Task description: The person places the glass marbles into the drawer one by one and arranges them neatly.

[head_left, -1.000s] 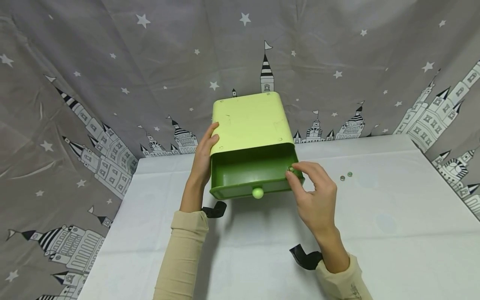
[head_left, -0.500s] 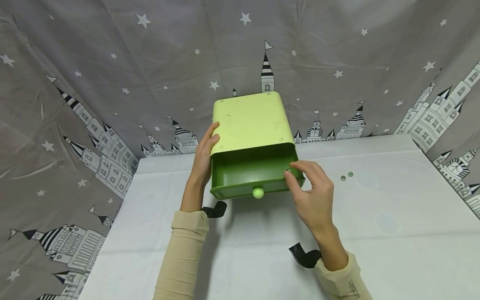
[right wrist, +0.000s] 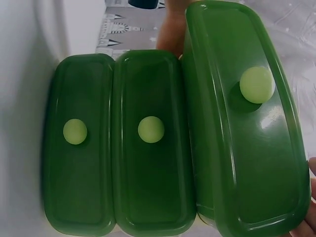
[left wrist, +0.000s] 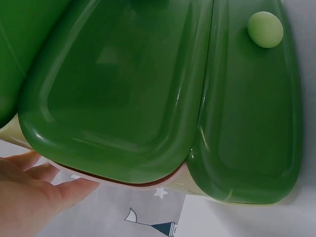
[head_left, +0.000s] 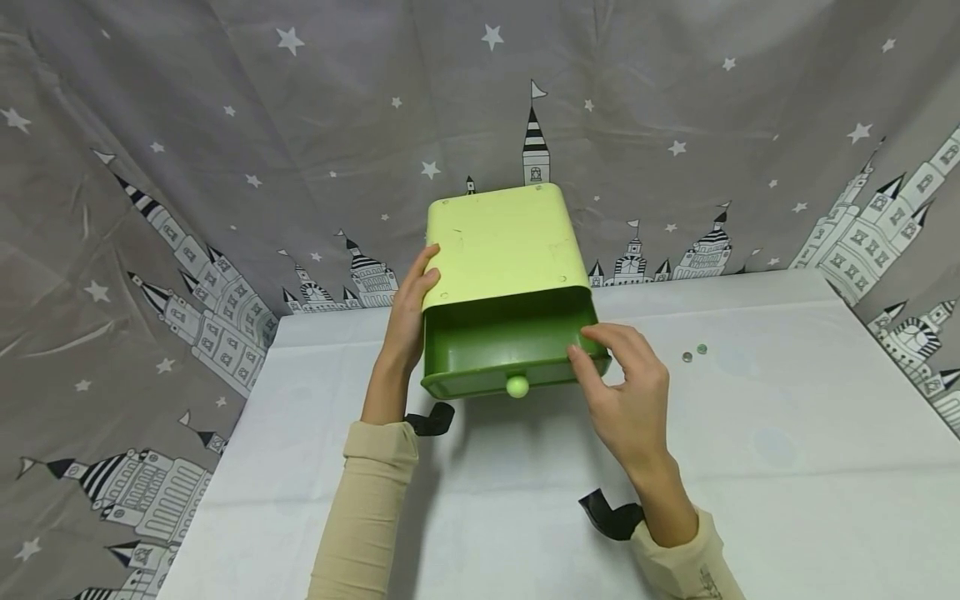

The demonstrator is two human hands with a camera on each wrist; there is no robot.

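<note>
A small chest of drawers (head_left: pixel 506 242) with a pale yellow-green casing stands on the table. Its green top drawer (head_left: pixel 495 385) is pulled out; two more drawers (right wrist: pixel 152 187) show closed in the right wrist view. My left hand (head_left: pixel 405 321) rests against the casing's left side; the left wrist view shows its fingers (left wrist: pixel 74 190) touching there. My right hand (head_left: pixel 626 387) is over the drawer's right front corner, thumb and forefinger apart with nothing seen between them. Parts of the drawer's inside are hidden by the casing and that hand.
Two small round pieces, one green (head_left: pixel 702 349) and one greyish (head_left: pixel 687 357), lie on the white-covered table (head_left: pixel 787 433) to the right. A grey curtain (head_left: pixel 300 150) with castles and stars hangs behind. Black straps (head_left: pixel 611 517) hang at the wrists.
My right hand moved slightly left over the drawer. The small greenish piece it pinched earlier is no longer seen between its fingers, which have parted. The left hand stays put.
</note>
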